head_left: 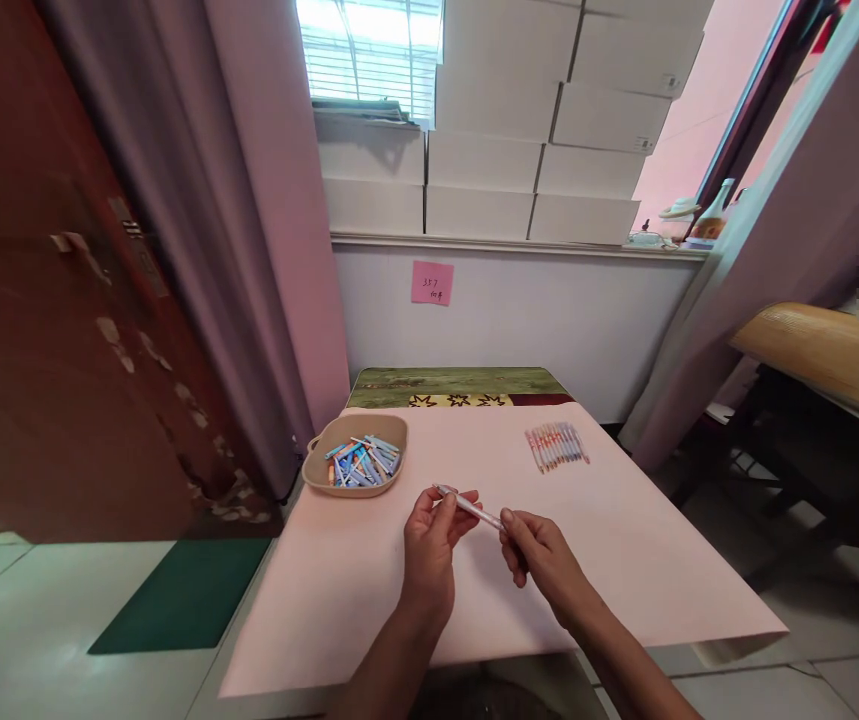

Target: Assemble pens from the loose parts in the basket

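Note:
Over the middle of the table, my left hand (433,545) grips one end of a slim, pale pen (476,510) between thumb and fingers. The other end is pinched by my right hand (541,560), so the pen slants across the gap between both hands. Beyond them to the left stands a beige basket (314,475) with a jumble of blue, white and orange pen-like pieces (361,462). Off to the right, several pens (556,447) lie side by side in a neat row.
Pale pink paper (354,590) covers the table, with a green patterned strip (466,380) showing at the far edge. A pink note (433,283) hangs on the wall. White boxes (485,160) are stacked above. At right stands a wooden-topped piece of furniture (826,345).

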### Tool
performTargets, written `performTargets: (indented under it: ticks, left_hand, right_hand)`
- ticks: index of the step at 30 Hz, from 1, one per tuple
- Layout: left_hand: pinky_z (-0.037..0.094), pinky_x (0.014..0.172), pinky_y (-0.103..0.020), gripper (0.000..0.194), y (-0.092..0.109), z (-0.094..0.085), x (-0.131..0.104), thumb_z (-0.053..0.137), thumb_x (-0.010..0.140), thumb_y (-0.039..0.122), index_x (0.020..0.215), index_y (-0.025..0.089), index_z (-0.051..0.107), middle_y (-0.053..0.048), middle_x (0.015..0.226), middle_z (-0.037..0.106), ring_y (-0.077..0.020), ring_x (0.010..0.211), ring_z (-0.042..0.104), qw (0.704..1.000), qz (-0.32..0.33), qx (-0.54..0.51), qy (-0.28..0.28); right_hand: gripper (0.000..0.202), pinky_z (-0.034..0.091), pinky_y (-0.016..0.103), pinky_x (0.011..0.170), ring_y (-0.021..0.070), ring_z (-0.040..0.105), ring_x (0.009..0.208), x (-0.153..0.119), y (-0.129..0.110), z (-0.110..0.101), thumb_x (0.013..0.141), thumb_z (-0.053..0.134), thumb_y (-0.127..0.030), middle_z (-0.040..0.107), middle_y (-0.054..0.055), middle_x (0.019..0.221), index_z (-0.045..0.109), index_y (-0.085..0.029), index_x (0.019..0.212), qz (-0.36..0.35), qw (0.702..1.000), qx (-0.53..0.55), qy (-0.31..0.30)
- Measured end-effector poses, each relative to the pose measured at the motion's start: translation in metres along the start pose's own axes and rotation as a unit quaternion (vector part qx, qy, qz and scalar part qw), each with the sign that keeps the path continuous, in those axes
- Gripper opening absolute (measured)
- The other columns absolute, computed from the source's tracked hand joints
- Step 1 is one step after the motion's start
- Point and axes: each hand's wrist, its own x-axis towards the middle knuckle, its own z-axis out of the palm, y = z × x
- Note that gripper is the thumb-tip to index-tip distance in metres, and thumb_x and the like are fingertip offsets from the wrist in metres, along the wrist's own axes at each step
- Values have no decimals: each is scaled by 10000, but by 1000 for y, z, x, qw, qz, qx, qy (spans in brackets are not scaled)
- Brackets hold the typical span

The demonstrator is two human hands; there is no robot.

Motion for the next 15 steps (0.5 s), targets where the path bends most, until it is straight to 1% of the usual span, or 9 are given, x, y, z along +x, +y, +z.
performTargets:
  ticks: [4, 6, 8, 9, 10, 11, 12, 14, 15]
  left_hand:
    - [532, 813, -364, 226, 9, -10, -2, 688, 770, 339, 848, 164, 568, -110, 886, 741, -206, 792, 701, 999, 34, 24, 11]
    - [525, 848, -360, 182, 15, -14, -5, 680, 783, 308, 876, 178, 593, -108, 940, 741, -212, 843, 701, 994, 87, 60, 29]
    - [474, 958, -353, 173, 20, -21, -7, 712, 757, 247, 908, 197, 645, -103, 1030, 731, -226, 988, 675, 980, 156, 122, 36]
    - [426, 1023, -358, 185, 21, -27, -7, 745, 720, 219, 893, 205, 680, -103, 1055, 728, -238, 1056, 650, 970, 181, 160, 9]
    - [371, 1076, -377, 178, 20, -33, -5, 768, 690, 197, 856, 212, 708, -107, 1065, 727, -256, 1106, 626, 958, 191, 208, -54]
    - [321, 1111, -406, 174, 17, -40, -3, 775, 678, 184, 841, 224, 726, -110, 1067, 727, -273, 1135, 609, 936, 191, 262, -136]
    - [283, 1130, -437, 152, 12, -47, 0, 764, 692, 188, 832, 242, 737, -107, 1042, 734, -283, 1129, 613, 913, 199, 301, -191]
    - [222, 1146, -492, 190, -2, -59, 9, 694, 769, 208, 945, 266, 735, -101, 1120, 703, -293, 1194, 562, 855, 190, 377, -301]
    - [217, 1144, -505, 222, -10, -63, 13, 646, 810, 217, 1012, 273, 721, -94, 1164, 682, -290, 1217, 540, 823, 201, 414, -334]
  right_hand:
    - [461, 300, 196, 402, 54, 364, 344, 9, 1, 16, 812, 572, -592, 481, -60, 444, 537, -159, 657, 94, 983, 152, -34]
    - [444, 318, 176, 408, 42, 377, 366, 12, 3, 24, 798, 604, -585, 496, -63, 490, 585, -146, 743, 152, 956, 247, -41]
    - [460, 343, 156, 424, 40, 438, 421, 14, 5, 29, 798, 600, -597, 545, -42, 579, 620, -140, 849, 215, 917, 331, -66]
    - [457, 346, 148, 429, 44, 470, 453, 15, 7, 31, 800, 603, -591, 567, -30, 620, 628, -142, 876, 235, 900, 359, -82]
    - [430, 345, 143, 432, 48, 492, 479, 16, 8, 32, 795, 624, -566, 580, -22, 644, 634, -144, 876, 241, 890, 376, -92]
    - [384, 342, 141, 436, 51, 500, 495, 17, 9, 32, 782, 661, -522, 583, -22, 647, 639, -145, 854, 231, 888, 386, -91]
    - [331, 341, 142, 445, 53, 497, 504, 19, 11, 30, 763, 701, -466, 579, -27, 638, 643, -146, 824, 212, 892, 390, -82]
    - [257, 354, 151, 479, 56, 483, 516, 22, 12, 24, 730, 747, -377, 569, -35, 619, 655, -142, 778, 172, 904, 386, -64]
    - [241, 365, 157, 500, 57, 479, 524, 24, 13, 20, 723, 754, -355, 572, -32, 622, 665, -136, 772, 160, 909, 379, -64]
